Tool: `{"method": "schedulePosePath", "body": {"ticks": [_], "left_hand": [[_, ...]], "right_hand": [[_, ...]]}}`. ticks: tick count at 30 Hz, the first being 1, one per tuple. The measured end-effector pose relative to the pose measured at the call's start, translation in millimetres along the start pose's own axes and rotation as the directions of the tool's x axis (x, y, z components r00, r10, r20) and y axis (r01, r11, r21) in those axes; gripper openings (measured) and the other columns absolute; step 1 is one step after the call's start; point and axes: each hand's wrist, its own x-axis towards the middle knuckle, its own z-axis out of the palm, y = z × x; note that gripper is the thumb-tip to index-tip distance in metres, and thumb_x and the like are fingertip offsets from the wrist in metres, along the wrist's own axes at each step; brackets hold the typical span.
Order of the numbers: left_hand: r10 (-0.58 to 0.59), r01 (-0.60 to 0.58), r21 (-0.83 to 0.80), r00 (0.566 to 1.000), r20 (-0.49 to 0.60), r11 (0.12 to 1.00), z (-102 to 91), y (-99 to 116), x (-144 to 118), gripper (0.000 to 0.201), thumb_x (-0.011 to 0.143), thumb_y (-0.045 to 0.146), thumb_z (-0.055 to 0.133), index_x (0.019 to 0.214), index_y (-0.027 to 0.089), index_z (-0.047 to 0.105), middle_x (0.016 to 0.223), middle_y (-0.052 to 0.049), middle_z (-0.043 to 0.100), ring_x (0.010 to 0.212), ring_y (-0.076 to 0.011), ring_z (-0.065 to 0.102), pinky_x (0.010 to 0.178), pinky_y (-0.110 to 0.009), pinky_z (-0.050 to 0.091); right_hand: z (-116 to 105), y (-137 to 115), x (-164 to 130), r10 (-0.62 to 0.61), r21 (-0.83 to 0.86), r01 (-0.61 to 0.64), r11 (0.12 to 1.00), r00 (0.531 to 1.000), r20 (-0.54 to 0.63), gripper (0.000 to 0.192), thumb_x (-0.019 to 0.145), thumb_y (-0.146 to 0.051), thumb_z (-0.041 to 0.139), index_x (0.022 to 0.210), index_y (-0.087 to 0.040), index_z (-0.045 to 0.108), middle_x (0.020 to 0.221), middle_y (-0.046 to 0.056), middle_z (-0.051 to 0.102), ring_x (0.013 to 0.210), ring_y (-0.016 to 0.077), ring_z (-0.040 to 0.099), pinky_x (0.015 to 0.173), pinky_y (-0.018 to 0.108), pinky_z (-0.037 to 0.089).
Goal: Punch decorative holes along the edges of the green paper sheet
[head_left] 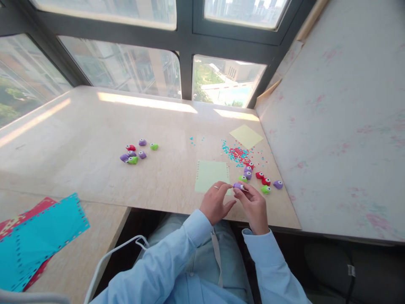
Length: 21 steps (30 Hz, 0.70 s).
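At the far left, on the lower table edge, we see a teal paper sheet (47, 236) with small holes punched along its border; it lies on top of a red sheet (19, 217), which shows only at the edges. More to the middle of the marble tabletop (79, 139) we see a loose group of small craft punches (134, 153) in purple, red and green, well apart from our hands.

Then comes a pale green paper sheet (211, 175) with a row of punched holes along its left edge. Our left hand (217, 202) rests at the lower edge of this sheet; its fingers are curled, a ring is on one of them, and the thumb and fingertips come to the purple punch (238, 185) from the left. Our right hand (253, 207) holds this same purple punch between thumb and forefinger, the other fingers are bent loosely below it. The punch is just above the near table edge, between both hands, beside the green sheet.

To the right of the hands lies a second group of punches (262, 179), purple, red and green, near the right hand. Behind them we see a scattered heap of tiny teal and red paper bits (236, 154), and further back a pale yellow sheet (246, 136) near the wall (341, 126)
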Motion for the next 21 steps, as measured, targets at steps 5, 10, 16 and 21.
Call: {"method": "schedulePosePath", "body": {"ticks": [5, 10, 16, 21], "left_hand": [[-0.059, 0.026, 0.291, 0.993, 0.106, 0.956, -4.4, -15, 7, 0.038, 0.087, 0.030, 0.066, 0.120, 0.016, 0.055, 0.131, -0.014, 0.060, 0.124, -0.0313, 0.052, 0.099, -0.047, 0.044], [-0.141, 0.077, 0.336, 0.975, 0.172, 0.939, -3.2, -30, 16, 0.051, 0.082, 0.043, 0.072, 0.122, 0.014, 0.057, 0.131, -0.015, 0.060, 0.123, -0.0326, 0.052, 0.100, -0.049, 0.040], [-0.199, 0.160, 0.287, 0.974, 0.113, 0.945, -0.1, -40, 18, 0.035, 0.080, 0.037, 0.076, 0.109, 0.020, 0.067, 0.121, -0.009, 0.065, 0.115, -0.0290, 0.055, 0.093, -0.045, 0.042], [-0.214, 0.177, 0.278, 0.971, 0.108, 0.944, -0.6, -42, 21, 0.028, 0.081, 0.033, 0.076, 0.106, 0.022, 0.070, 0.117, -0.008, 0.067, 0.109, -0.0283, 0.058, 0.090, -0.044, 0.043]], "right_hand": [[-22, 16, 27, -0.202, -0.302, 0.208, 0.930, 0.978, 0.052, 0.043, 0.076, -0.046, 0.072, 0.107, -0.016, 0.073, 0.111, 0.014, 0.071, 0.088, 0.0257, 0.070, 0.082, 0.045, 0.058], [-21, 28, 40, -0.339, -0.482, 0.394, 0.783, 0.919, 0.199, 0.035, 0.085, -0.044, 0.062, 0.106, -0.019, 0.075, 0.110, 0.013, 0.072, 0.099, 0.0291, 0.067, 0.091, 0.049, 0.054], [-12, 29, 49, -0.393, -0.608, 0.474, 0.637, 0.878, 0.273, 0.034, 0.093, -0.033, 0.050, 0.115, -0.016, 0.071, 0.115, 0.014, 0.071, 0.105, 0.0288, 0.064, 0.095, 0.047, 0.051], [-5, 24, 55, -0.404, -0.670, 0.507, 0.543, 0.857, 0.321, 0.034, 0.093, -0.026, 0.047, 0.117, -0.016, 0.069, 0.115, 0.014, 0.071, 0.103, 0.0292, 0.063, 0.093, 0.047, 0.050]]}}
